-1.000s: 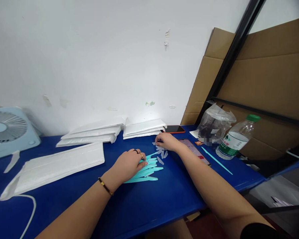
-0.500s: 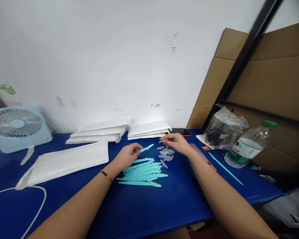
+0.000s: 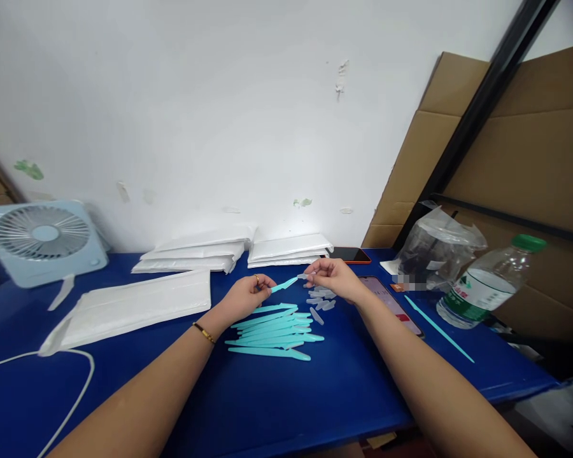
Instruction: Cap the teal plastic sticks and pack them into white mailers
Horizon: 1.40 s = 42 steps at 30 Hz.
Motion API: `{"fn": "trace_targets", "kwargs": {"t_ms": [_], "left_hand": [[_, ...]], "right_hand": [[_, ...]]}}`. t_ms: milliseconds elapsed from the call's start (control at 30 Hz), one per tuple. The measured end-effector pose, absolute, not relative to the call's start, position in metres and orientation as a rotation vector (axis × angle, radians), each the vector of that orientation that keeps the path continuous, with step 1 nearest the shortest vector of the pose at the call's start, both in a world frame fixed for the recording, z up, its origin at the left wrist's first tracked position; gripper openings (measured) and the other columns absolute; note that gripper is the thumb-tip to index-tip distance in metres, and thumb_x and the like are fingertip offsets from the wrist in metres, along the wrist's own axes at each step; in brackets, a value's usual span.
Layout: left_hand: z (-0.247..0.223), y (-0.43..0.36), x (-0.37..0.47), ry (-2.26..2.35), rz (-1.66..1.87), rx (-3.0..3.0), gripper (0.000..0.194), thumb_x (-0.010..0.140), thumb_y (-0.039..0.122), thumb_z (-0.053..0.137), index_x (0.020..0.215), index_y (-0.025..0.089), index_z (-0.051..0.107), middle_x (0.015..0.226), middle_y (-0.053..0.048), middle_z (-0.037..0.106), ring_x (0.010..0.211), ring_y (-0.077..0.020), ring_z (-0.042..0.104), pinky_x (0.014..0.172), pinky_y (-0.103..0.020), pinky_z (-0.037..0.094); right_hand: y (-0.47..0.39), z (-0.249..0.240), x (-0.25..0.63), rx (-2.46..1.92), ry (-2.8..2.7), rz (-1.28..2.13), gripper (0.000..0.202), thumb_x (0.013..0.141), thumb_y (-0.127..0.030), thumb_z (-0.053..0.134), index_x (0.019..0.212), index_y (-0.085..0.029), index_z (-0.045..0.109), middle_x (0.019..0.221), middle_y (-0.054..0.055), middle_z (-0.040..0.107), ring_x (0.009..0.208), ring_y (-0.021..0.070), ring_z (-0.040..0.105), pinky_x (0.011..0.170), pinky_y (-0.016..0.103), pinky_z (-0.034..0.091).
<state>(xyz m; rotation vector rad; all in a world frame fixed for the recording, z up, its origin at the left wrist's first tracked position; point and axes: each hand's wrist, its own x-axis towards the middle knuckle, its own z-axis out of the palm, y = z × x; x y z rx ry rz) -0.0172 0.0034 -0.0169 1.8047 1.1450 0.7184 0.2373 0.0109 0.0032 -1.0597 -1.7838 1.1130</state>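
My left hand (image 3: 248, 297) pinches a turquoise stick (image 3: 284, 285), its tip pointing right. In my right hand (image 3: 332, 278) a small translucent cap (image 3: 303, 277) is held between the fingertips, right at the stick's tip; whether the two touch cannot be made out. Below my left hand lies a row of several turquoise sticks (image 3: 272, 332) on the blue table (image 3: 267, 401). A small pile of translucent caps (image 3: 321, 297) rests below my right hand.
White packets (image 3: 138, 305) lie at the left and along the wall, near a light blue fan (image 3: 45, 242). Two phones (image 3: 386, 296) (image 3: 351, 256), a single turquoise stick (image 3: 439, 327), a plastic bag (image 3: 434, 248) and a bottle (image 3: 482, 280) are at the right.
My right hand has brought the translucent cap left and slightly down to the tip of the stick in my left hand. The view has shifted slightly.
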Motion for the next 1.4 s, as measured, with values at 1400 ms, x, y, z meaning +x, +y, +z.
{"fn": "trace_targets", "kwargs": {"t_ms": [1400], "left_hand": [[-0.001, -0.009, -0.018, 1.337, 0.434, 2.364, 0.016, 0.068, 0.037, 0.061, 0.064, 0.022, 0.064, 0.068, 0.000, 0.063, 0.063, -0.0154, 0.054, 0.053, -0.024, 0.032]], "right_hand": [[0.017, -0.001, 0.246, -1.288, -2.076, 0.893, 0.028, 0.069, -0.040, 0.066, 0.075, -0.013, 0.065, 0.064, 0.003, 0.061, 0.055, 0.0108, 0.053, 0.051, 0.022, 0.040]]}}
